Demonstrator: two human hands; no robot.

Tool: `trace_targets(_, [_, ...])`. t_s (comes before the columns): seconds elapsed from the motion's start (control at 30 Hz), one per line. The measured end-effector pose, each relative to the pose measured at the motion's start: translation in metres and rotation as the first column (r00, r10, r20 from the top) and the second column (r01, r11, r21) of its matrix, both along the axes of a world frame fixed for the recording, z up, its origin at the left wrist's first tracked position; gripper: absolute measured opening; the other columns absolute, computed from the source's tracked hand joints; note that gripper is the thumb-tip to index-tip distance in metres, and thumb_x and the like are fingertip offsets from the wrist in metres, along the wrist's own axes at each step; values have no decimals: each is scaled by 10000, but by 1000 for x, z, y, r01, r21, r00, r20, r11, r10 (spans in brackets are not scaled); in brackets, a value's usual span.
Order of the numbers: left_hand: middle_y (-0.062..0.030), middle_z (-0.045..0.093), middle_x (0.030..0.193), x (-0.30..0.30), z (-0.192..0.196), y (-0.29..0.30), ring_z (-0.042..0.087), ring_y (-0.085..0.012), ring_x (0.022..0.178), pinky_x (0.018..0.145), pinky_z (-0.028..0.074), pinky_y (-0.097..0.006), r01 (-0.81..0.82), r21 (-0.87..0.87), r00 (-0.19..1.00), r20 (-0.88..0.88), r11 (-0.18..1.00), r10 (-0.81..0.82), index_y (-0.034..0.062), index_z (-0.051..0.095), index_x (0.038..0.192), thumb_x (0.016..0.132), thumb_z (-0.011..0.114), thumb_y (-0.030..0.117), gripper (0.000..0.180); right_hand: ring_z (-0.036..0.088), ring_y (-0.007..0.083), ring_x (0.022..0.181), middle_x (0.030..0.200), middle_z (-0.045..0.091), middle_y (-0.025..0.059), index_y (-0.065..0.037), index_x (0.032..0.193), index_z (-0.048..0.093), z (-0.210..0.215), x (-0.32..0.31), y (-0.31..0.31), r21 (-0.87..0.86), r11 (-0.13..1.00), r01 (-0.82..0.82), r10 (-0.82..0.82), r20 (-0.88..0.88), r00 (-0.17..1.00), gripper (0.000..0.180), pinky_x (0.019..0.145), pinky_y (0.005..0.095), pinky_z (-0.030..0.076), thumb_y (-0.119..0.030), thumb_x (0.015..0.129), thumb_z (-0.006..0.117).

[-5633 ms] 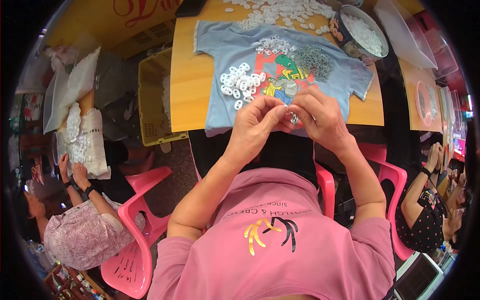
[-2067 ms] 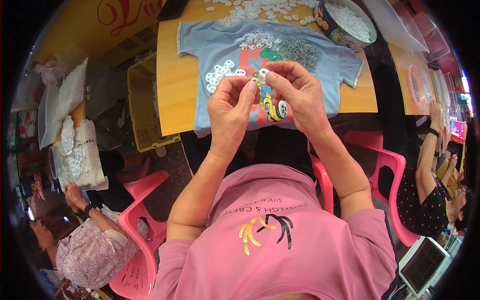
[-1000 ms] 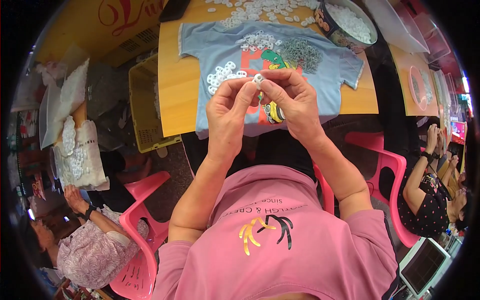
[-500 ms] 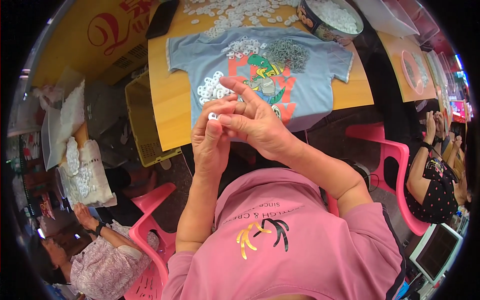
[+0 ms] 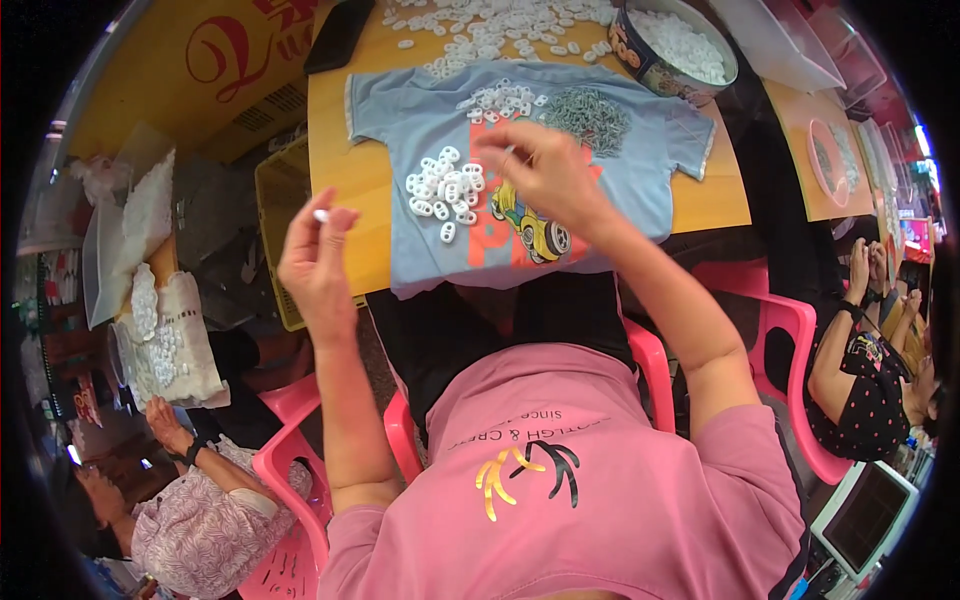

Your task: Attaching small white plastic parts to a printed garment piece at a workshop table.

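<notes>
A single head-worn fisheye view looks steeply down from above the person's own pink shirt. It faces forward over the wooden table, close below, with straight edges bending toward the dark rim.

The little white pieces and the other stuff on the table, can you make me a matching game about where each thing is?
Things:
1. Left hand
2. Right hand
3. Round tin
4. Blue shirt

Places:
A. spread flat on the yellow table
B. raised off to the side, pinching one small white piece
C. at the table's far corner, full of white pieces
D. over the shirt's middle

Pairs: 1-B, 2-D, 3-C, 4-A
</notes>
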State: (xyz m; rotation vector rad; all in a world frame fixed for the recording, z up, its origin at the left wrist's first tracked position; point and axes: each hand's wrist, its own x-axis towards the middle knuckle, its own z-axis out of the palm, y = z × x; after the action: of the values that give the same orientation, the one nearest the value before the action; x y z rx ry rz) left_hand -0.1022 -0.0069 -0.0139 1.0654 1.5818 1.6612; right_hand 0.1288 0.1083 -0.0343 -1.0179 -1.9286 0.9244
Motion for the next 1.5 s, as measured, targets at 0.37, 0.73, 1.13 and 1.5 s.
trace_targets(0.37, [-119, 513, 1254, -82, -40, 1, 546, -198, 1095, 946, 453, -320, -280, -30, 841, -489, 959, 230, -11, 560, 1265, 923, 660, 180, 404, 645, 318, 878, 970, 633, 97, -80, 924, 701, -6, -9, 56, 339, 941, -6, -208, 592, 778, 203, 765, 424, 503, -266, 864, 646])
trace_targets(0.73, [-48, 648, 949, 54, -4, 17, 596, -81, 833, 745, 485, -219, 194, -2, 981, 1, 981, -194, -1, 636, 1129, 940, 586, 45, 200, 630, 163, 723, 853, 671, 78, -30, 976, 685, 7, 15, 49, -114, 992, 52, -18, 279, 960, 246, 663, 322, 499, -258, 903, 625])
trace_targets(1.13, [-48, 661, 851, 108, -15, 28, 610, -85, 704, 603, 490, -214, 500, -120, 762, 531, 858, -369, 0, 617, 1035, 978, 587, 207, 216, 652, 188, 762, 856, 677, 91, 18, 967, 656, 10, 43, -39, 205, 978, -43, 63, -94, 994, 150, 656, 278, 510, -28, 834, 708])
trace_targets(1.5, [-40, 659, 878, 113, -11, 17, 603, -85, 745, 664, 491, -224, 545, -61, 751, 479, 836, -455, -12, 633, 1046, 968, 598, 168, 199, 649, 113, 782, 875, 672, 59, 12, 945, 652, 7, 43, -70, -167, 985, 47, -95, -292, 952, 122, 648, 245, 516, -35, 849, 712])
